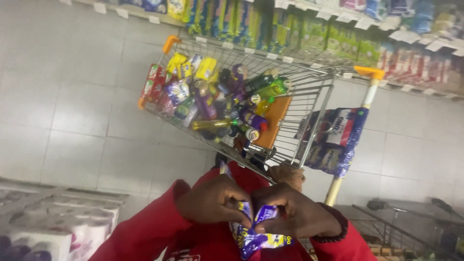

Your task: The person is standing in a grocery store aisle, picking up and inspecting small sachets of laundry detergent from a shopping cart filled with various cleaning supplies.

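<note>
I hold a small purple and yellow packet (256,227) between both hands, close to my chest: my left hand (212,200) pinches its upper left edge with fingers curled shut on the wrapper, and my right hand (297,212) grips its upper right edge the same way, so the two hands nearly touch over the packet's top. The lower part of the packet hangs below my fingers against my red sleeves (145,232). Beyond my hands stands a wire shopping cart (309,96) with orange corner caps, piled with goods: red and yellow packets at its far left end, green and yellow bottles and purple-capped bottles in the middle, and an orange flap beside them. A large blue, red and white bag (336,140) hangs on the cart's near right side, next to a pale handle post. Along the top of the view runs a shelf (299,34) stocked with green, yellow and blue packs, with red and white packs farther right, and small white price tags on its edge. At lower left sit wrapped white paper rolls (53,227). The print on the packet is blurred, and my fingers hide its top edge; a second cart at lower right is cut off.
</note>
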